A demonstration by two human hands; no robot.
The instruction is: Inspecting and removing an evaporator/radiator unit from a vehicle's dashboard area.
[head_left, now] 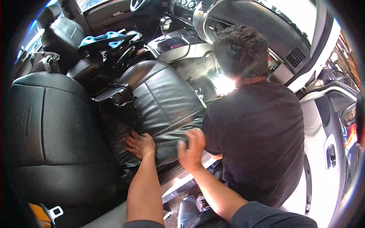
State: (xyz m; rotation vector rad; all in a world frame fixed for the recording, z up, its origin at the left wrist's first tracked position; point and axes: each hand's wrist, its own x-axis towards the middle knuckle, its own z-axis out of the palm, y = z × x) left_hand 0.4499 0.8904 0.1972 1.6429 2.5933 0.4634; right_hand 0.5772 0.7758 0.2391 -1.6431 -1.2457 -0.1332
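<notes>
My left hand (pixel 140 145) rests with spread fingers on the rear part of a black leather car seat cushion (pixel 162 94), near the foot of the seat backrest (pixel 71 128). It holds nothing. Above the cushion's door-side edge is my right hand (pixel 192 149), fingers apart and nothing in the grip; whether it touches the leather I cannot tell. A black plastic trim piece (pixel 117 94) lies on the cushion's inner side, ahead of my left hand. Close to my right hand, a person in a dark shirt (pixel 256 136) leans into the footwell.
Beyond the seat are the centre console (pixel 171 47) with its gear lever (pixel 165 24) and a blue-and-black object (pixel 105 40). A bright light (pixel 223 84) shines in the footwell. The open door (pixel 328 154) stands at right. A seat belt tongue (pixel 55 212) hangs at lower left.
</notes>
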